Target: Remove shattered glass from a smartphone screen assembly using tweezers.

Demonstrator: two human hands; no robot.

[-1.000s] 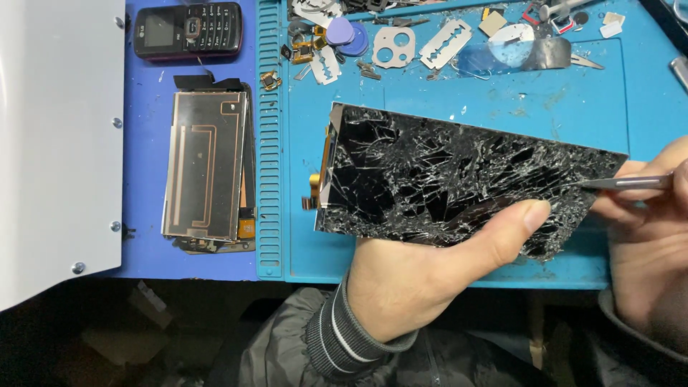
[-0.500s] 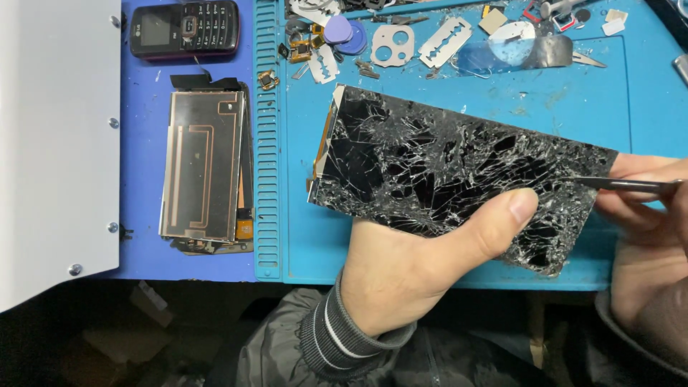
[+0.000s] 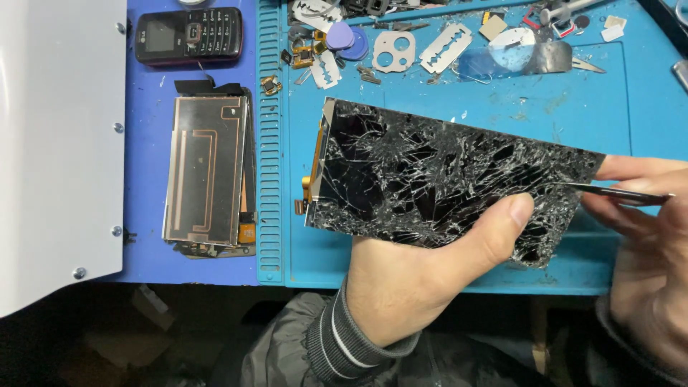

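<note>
A blue rubber work mat (image 3: 631, 107) covers the bench under everything. To the far left of the left hand's grip lies a flat pale grey metal panel (image 3: 57, 143) with screws along its edge.

The left hand (image 3: 423, 272) comes up from below in a grey ribbed cuff and grasps the shattered black glass phone screen (image 3: 437, 179): the thumb presses on the cracked face near its lower right part, the rest of the hand is under it. The screen is held above the mat, tilted, its gold-edged end pointing away from the grip to the left.

The right hand (image 3: 645, 244) is clenched on thin metal tweezers (image 3: 616, 192), whose tip touches the screen's right edge, just right of the thumb.

Well left of the grip lies a copper-coloured phone back assembly (image 3: 208, 172); above that, a small black keypad phone (image 3: 190, 34). Above the grip lie a silver razor blade (image 3: 446, 48) and a purple plastic pick (image 3: 340, 34).
</note>
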